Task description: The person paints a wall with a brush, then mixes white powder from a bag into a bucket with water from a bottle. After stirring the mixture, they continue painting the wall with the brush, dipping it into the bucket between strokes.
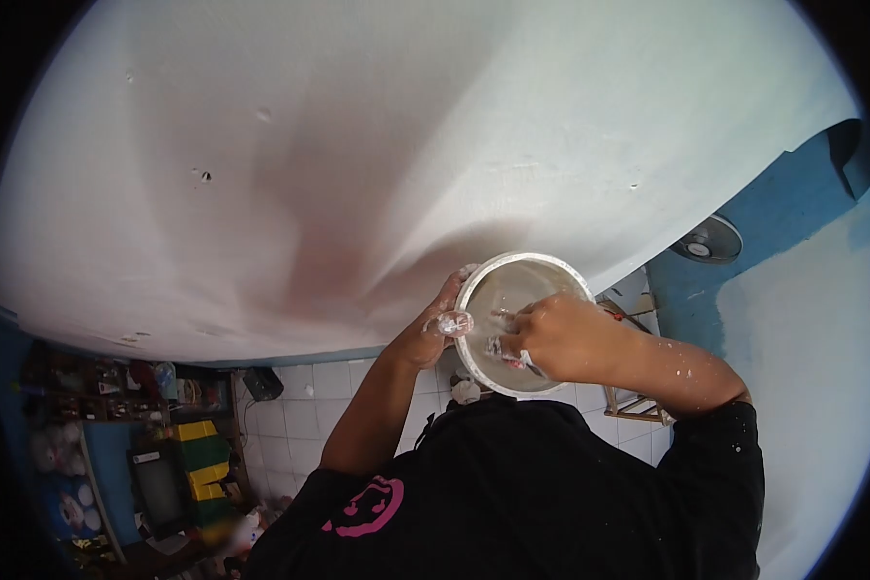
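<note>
A round white bucket with pale wet filler or paint inside is held up in front of my chest, close to a big white surface. My left hand grips the bucket's left rim, its fingers smeared white. My right hand reaches into the bucket from the right and is closed on a small white-coated tool, whose tip rests against the inside. I cannot tell if the tool is a brush or a scraper. White specks cover my right forearm, and my black shirt fills the lower frame.
The white plastered surface fills the upper view and has a few small holes. A blue wall with a fan is at the right. Far below are a white tiled floor, cluttered shelves, yellow boxes and a wooden frame.
</note>
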The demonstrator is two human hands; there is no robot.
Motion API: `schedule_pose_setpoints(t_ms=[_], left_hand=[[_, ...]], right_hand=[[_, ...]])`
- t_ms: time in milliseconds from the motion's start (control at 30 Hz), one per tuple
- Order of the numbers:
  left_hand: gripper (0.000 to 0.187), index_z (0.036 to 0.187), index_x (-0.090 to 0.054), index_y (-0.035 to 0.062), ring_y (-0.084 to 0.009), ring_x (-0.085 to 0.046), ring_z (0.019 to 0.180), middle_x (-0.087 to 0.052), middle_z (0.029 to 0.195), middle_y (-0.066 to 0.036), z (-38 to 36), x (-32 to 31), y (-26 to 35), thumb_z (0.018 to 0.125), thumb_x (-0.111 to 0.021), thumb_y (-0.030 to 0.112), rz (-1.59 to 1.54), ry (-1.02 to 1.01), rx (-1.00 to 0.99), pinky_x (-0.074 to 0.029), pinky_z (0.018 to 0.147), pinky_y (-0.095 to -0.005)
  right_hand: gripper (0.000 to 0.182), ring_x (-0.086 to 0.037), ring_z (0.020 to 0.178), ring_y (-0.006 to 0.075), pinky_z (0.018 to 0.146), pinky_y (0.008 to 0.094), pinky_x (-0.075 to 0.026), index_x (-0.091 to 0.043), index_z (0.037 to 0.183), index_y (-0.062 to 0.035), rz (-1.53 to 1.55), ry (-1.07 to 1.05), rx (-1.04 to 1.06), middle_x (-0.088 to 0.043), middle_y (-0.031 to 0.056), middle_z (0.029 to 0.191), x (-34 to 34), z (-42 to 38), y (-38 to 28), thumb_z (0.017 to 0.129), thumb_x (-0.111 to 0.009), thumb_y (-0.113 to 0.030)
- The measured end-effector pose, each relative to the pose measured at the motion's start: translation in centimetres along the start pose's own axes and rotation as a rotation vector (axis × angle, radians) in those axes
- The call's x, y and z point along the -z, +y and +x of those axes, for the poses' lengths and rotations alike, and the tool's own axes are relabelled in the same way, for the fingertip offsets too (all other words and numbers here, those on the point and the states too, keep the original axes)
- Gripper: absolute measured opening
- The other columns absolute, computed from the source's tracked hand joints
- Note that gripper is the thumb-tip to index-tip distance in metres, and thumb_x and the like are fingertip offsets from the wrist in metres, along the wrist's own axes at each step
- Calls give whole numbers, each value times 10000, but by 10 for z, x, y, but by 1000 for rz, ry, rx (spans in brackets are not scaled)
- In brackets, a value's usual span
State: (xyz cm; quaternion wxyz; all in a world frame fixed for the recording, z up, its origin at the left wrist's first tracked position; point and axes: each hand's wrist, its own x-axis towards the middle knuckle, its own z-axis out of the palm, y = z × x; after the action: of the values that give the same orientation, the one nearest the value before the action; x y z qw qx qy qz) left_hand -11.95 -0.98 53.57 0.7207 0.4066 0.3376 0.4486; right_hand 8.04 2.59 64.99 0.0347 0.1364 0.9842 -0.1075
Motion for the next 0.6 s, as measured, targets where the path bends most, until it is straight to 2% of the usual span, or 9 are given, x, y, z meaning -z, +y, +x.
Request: schedule_pose_setpoints(t_ms=[167, 267, 367, 467, 600], left_hand=[[911, 1362, -222, 137, -169, -336, 1186, -341, 1286, -38, 6, -1, -4, 641, -681, 452, -5, -12, 17, -324, 963, -309], [899, 1349, -238, 119, -184, -342, 1187, -349, 1279, -47, -1, -13, 11, 636, -676, 446, 45, 15, 59, -311, 971, -312], [899, 1339, -249, 112, -200, -349, 1185, -356, 1272, -67, 1, -13, 7, 603, -665, 417, 52, 65, 18, -308, 969, -323], [913, 1338, -244, 104, -217, -352, 1183, -356, 1269, -89, 1, -9, 0, 567, -642, 386, 4, 68, 0, -308, 967, -334], [939, 1345, -222, 89, -236, -348, 1190, -350, 1276, -106, 2, -18, 3, 552, -628, 386, 35, 67, -4, -295, 978, -341]], right_hand=[[210, -630, 745, 227, 627, 336, -505, -638, 841, -59, -28, 104, 17, -639, 139, 913, 7, -11, 0, 653, -559, -107], [173, -629, 715, 217, 598, 335, -508, -628, 800, -55, -140, 188, 8, -639, 124, 852, 3, -12, -2, 651, -561, -113], [141, -624, 660, 215, 557, 343, -506, -610, 757, -46, -257, 148, -102, -623, 106, 758, 0, -13, -4, 650, -578, -133], [146, -613, 597, 218, 515, 347, -498, -597, 732, -41, -165, 119, -196, -591, 91, 674, 3, -16, -6, 648, -600, -161], [163, -606, 559, 226, 496, 342, -490, -597, 733, -40, -161, 143, -220, -584, 90, 652, 0, -22, -9, 646, -614, -177]])
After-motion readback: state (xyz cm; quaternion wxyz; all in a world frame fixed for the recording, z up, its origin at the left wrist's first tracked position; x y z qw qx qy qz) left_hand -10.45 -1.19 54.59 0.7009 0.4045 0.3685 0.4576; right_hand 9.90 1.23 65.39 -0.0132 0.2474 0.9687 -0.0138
